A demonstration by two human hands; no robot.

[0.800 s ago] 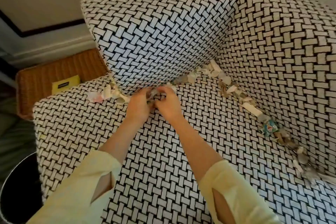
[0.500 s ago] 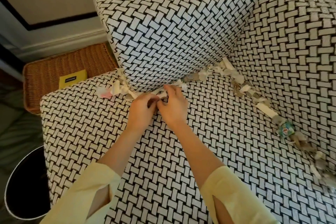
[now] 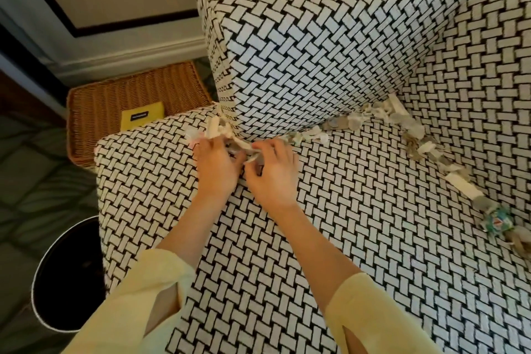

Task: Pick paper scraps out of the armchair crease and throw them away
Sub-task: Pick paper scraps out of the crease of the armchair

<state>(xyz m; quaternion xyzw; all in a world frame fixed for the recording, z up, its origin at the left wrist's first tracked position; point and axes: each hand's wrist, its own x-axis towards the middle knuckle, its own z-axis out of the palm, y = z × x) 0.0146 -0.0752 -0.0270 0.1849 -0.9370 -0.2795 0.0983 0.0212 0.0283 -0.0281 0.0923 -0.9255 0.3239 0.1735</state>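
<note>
Left hand (image 3: 217, 169) and right hand (image 3: 273, 177) at frame centre, fingers curled, both pinching scraps (image 3: 355, 123) in armchair (image 3: 359, 253) crease, further scraps lining crease toward right edge, bin (image 3: 57, 282) lower left

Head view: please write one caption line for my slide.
Left hand and right hand pick paper scraps from the armchair crease, a black bin beside it.

Nothing legible — the black label (image 3: 139, 116) on the yellow pouch (image 3: 155, 119) is too small to read.
</note>
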